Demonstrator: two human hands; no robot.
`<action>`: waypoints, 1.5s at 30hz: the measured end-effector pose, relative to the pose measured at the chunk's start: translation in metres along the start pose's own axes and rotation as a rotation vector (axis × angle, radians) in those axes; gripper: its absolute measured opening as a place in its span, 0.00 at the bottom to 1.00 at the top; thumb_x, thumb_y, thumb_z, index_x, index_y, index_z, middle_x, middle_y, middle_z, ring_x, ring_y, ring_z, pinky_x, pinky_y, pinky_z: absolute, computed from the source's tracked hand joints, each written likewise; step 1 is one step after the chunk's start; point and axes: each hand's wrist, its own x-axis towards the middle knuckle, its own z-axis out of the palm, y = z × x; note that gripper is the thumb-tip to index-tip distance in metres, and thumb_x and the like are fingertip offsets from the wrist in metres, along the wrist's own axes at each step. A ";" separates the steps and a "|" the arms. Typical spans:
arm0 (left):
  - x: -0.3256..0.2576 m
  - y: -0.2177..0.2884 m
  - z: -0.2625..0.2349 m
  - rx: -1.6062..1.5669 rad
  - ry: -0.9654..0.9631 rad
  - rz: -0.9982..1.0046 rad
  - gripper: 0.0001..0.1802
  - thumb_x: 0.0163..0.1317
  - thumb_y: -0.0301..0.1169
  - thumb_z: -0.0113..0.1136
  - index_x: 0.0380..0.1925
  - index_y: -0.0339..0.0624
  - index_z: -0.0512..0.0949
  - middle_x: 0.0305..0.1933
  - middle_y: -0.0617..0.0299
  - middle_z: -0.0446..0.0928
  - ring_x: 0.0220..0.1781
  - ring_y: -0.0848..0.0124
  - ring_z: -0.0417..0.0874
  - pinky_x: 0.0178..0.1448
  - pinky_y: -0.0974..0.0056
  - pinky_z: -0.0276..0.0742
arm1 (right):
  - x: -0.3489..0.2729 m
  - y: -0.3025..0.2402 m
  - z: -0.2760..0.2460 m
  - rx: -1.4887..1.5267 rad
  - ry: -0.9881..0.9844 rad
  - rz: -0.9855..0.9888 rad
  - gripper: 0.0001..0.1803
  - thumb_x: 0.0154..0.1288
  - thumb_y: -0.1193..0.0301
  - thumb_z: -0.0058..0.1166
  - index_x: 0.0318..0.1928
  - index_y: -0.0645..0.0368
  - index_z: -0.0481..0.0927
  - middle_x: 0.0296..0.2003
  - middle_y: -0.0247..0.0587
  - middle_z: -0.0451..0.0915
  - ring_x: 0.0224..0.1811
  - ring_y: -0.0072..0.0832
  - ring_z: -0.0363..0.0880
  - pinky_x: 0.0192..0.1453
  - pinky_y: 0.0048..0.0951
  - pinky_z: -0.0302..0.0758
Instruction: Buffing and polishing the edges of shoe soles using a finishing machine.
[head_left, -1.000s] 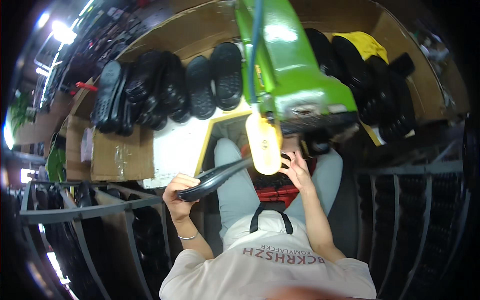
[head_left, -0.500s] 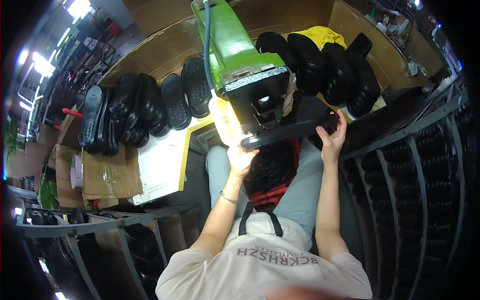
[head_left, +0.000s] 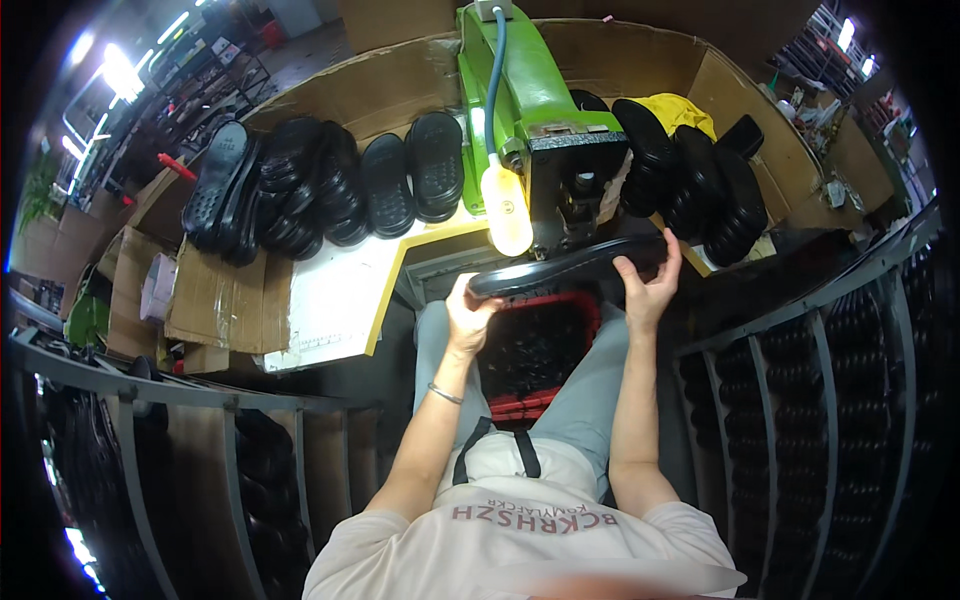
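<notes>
A long black shoe sole [head_left: 560, 268] is held level above my lap, just in front of the black head [head_left: 575, 190] of a green machine [head_left: 530, 85]. My left hand [head_left: 468, 318] grips its left end, thumb on the near side. Around the right end closes my right hand [head_left: 650, 285], with the thumb toward me and fingers behind. Whether the sole's far edge touches the machine's lower tip is hidden. A lit yellow-white lamp [head_left: 509, 212] hangs on a blue-grey cable left of the machine head.
Stacked black soles [head_left: 340, 185] stand on the white, yellow-edged table [head_left: 335, 305] at left, and more soles [head_left: 690, 180] at right by a yellow cloth [head_left: 680, 112]. Between my knees is a red crate [head_left: 530, 405] holding dark pieces. Metal racks [head_left: 780, 400] flank me on both sides.
The view has shifted, placing the machine farther right in it. Relative to the machine head, the sole has slid left, both hands moving along with it and keeping their grip.
</notes>
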 end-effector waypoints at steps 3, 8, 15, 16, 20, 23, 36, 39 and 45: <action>-0.011 0.018 -0.037 -0.098 0.024 0.018 0.23 0.56 0.19 0.66 0.52 0.39 0.72 0.48 0.56 0.79 0.51 0.62 0.82 0.57 0.51 0.81 | -0.023 -0.010 0.031 0.025 -0.054 0.012 0.44 0.43 0.73 0.75 0.62 0.58 0.68 0.56 0.43 0.68 0.57 0.36 0.70 0.59 0.34 0.71; -0.050 0.073 -0.088 -0.073 0.138 0.062 0.25 0.57 0.23 0.66 0.55 0.42 0.72 0.53 0.54 0.76 0.53 0.59 0.81 0.56 0.46 0.81 | -0.081 0.008 0.077 0.116 -0.232 0.053 0.41 0.47 0.72 0.73 0.62 0.59 0.68 0.54 0.45 0.72 0.53 0.34 0.74 0.50 0.32 0.75; -0.066 0.170 -0.092 0.610 0.206 0.554 0.19 0.48 0.15 0.70 0.41 0.36 0.75 0.47 0.55 0.80 0.51 0.64 0.80 0.58 0.61 0.76 | -0.163 0.054 0.068 0.166 -0.525 0.526 0.28 0.55 0.77 0.65 0.58 0.63 0.73 0.51 0.46 0.77 0.46 0.27 0.80 0.49 0.28 0.79; -0.047 0.174 -0.080 0.799 0.174 0.687 0.19 0.48 0.13 0.69 0.40 0.35 0.76 0.46 0.54 0.80 0.51 0.63 0.80 0.58 0.60 0.76 | -0.167 0.060 0.064 0.140 -0.534 0.535 0.27 0.56 0.77 0.65 0.57 0.65 0.73 0.48 0.45 0.78 0.44 0.26 0.80 0.49 0.26 0.78; 0.039 0.171 -0.074 1.178 0.070 0.987 0.16 0.42 0.16 0.64 0.36 0.35 0.79 0.45 0.52 0.80 0.55 0.56 0.79 0.64 0.51 0.72 | -0.170 0.061 0.071 0.093 -0.602 0.547 0.22 0.58 0.77 0.63 0.53 0.65 0.75 0.44 0.43 0.80 0.39 0.23 0.81 0.42 0.24 0.79; 0.100 0.146 -0.092 1.427 0.057 0.817 0.12 0.45 0.20 0.60 0.33 0.35 0.80 0.43 0.55 0.79 0.57 0.54 0.75 0.69 0.43 0.64 | -0.166 0.054 0.077 0.128 -0.621 0.713 0.18 0.60 0.76 0.63 0.51 0.65 0.77 0.42 0.41 0.80 0.37 0.21 0.80 0.39 0.24 0.80; 0.192 0.249 -0.130 1.880 0.559 0.908 0.11 0.51 0.32 0.68 0.33 0.40 0.81 0.42 0.53 0.78 0.57 0.53 0.73 0.65 0.43 0.61 | -0.182 0.126 0.046 -0.063 -0.603 0.988 0.12 0.62 0.77 0.59 0.46 0.62 0.79 0.32 0.37 0.82 0.31 0.23 0.82 0.31 0.23 0.81; 0.216 0.255 -0.181 1.879 0.395 0.729 0.14 0.50 0.38 0.71 0.29 0.40 0.80 0.38 0.54 0.80 0.54 0.56 0.76 0.60 0.47 0.66 | -0.187 0.125 0.055 -0.037 -0.647 1.033 0.11 0.63 0.77 0.59 0.46 0.63 0.79 0.31 0.36 0.81 0.30 0.21 0.80 0.31 0.21 0.78; 0.232 0.259 -0.201 1.184 0.599 0.749 0.11 0.50 0.29 0.71 0.21 0.38 0.77 0.23 0.60 0.77 0.25 0.69 0.74 0.33 0.64 0.69 | -0.179 0.126 0.074 -0.005 -0.667 1.019 0.12 0.64 0.76 0.58 0.48 0.63 0.78 0.35 0.37 0.82 0.33 0.22 0.81 0.34 0.22 0.80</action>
